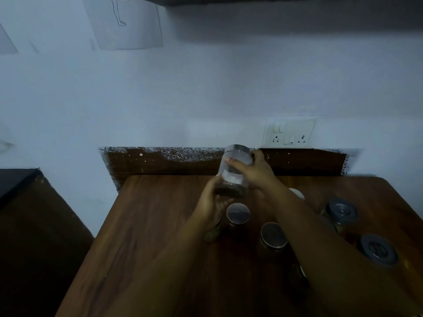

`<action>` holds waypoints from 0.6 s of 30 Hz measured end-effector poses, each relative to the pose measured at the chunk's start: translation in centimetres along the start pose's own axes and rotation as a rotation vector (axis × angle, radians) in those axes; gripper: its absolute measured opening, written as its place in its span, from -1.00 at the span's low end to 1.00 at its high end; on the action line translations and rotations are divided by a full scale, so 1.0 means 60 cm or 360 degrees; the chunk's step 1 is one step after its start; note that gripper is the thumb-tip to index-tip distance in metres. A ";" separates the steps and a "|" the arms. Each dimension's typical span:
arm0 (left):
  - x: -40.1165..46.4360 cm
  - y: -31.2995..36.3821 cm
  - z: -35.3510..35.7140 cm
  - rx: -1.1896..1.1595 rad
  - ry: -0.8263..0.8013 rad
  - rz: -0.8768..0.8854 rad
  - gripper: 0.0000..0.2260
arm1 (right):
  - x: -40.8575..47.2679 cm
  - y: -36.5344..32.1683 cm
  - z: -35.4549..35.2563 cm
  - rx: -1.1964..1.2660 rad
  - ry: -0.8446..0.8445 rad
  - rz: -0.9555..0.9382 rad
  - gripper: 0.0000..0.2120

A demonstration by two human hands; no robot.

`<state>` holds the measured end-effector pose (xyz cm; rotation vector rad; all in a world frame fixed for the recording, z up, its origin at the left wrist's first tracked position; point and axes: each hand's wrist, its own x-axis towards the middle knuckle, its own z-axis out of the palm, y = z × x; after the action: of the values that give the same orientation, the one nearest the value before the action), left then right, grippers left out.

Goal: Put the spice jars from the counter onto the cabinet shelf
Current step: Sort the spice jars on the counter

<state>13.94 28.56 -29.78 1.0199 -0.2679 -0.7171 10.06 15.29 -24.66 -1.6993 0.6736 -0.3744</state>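
A clear spice jar [233, 172] with a metal lid and dark contents at its bottom is lifted above the wooden counter [148, 225], tilted slightly. My left hand [211, 203] cups its base from below and my right hand [254, 171] grips its side near the lid. Beneath them, two metal-lidded jars [238, 213] [273, 235] stand on the counter. Another jar [214, 233] is partly hidden under my left wrist. Two grey-lidded jars [341, 212] [377, 249] stand at the right.
A white lid [297, 193] peeks out behind my right forearm. A switch and socket plate [289, 132] sits on the white wall above a dark backsplash [160, 163]. A dark surface [16, 181] lies at the left. A dark overhang [274, 0] runs along the top.
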 end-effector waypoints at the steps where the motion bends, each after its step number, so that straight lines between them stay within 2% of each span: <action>1: -0.001 0.005 0.000 -0.0103 -0.0031 -0.0050 -0.57 | 0.003 -0.001 -0.002 0.0174 -0.0031 0.0065 -0.15; 3: 0.001 0.012 0.000 -0.0206 -0.0106 -0.0128 -0.59 | 0.004 -0.003 -0.004 0.0484 -0.0097 0.0132 -0.30; 5: 0.003 0.018 0.006 -0.0182 -0.0191 -0.0163 -0.55 | 0.002 -0.003 -0.002 0.0684 -0.0097 0.0133 -0.36; 8: 0.004 0.017 0.014 0.0014 -0.0344 -0.0112 -0.56 | -0.004 -0.004 -0.002 0.0745 -0.0006 0.0176 -0.30; 11: -0.001 0.019 0.022 0.0225 -0.0306 0.0035 -0.49 | -0.007 -0.004 -0.006 0.0703 0.0086 0.0231 -0.28; 14: -0.003 0.023 0.020 -0.0007 -0.0350 0.0012 -0.37 | -0.008 -0.010 -0.002 0.0856 0.0077 0.0229 -0.18; 16: -0.004 0.029 0.015 -0.0238 -0.0362 -0.0123 -0.41 | -0.009 -0.012 0.002 0.1040 -0.0044 0.0220 -0.12; 18: -0.007 0.032 0.015 -0.0292 -0.0381 -0.0224 -0.44 | -0.012 -0.011 0.003 0.1014 -0.0045 0.0163 -0.18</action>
<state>13.96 28.83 -27.62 0.7839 -0.3332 -0.9756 9.79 15.95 -23.98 -1.0597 0.5415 -0.4357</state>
